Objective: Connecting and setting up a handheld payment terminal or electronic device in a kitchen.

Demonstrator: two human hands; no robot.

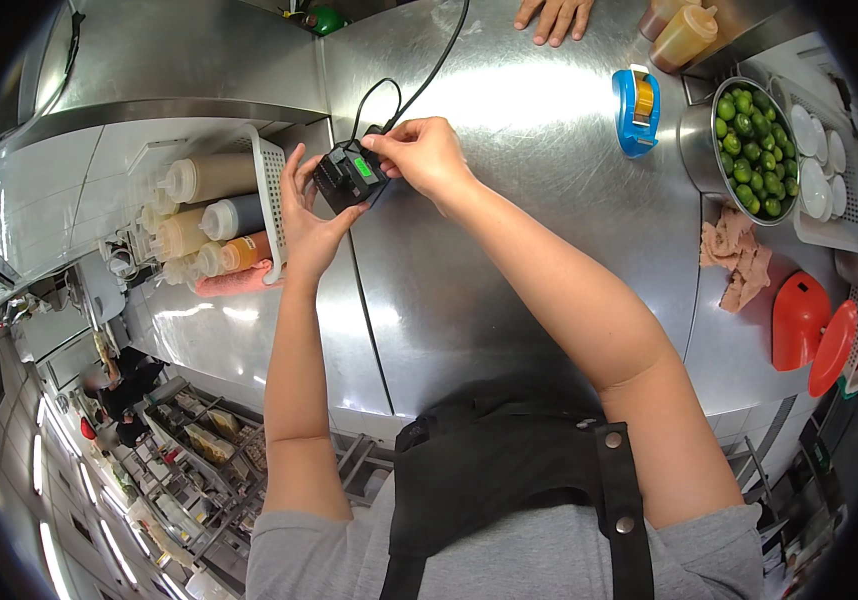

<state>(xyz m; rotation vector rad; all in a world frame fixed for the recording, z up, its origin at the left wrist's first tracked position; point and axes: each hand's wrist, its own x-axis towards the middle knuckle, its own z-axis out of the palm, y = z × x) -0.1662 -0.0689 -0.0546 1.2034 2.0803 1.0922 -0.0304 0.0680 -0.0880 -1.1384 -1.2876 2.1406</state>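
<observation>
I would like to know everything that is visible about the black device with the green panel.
The black device is small and boxy, apparently plastic, with a bright green panel and ridged dark parts on its left. It appears tilted, over the left part of the steel table; whether it touches the metal is unclear. The left hand holds its left and lower sides; the right hand pinches its upper right corner. Black cable runs up from its top.
</observation>
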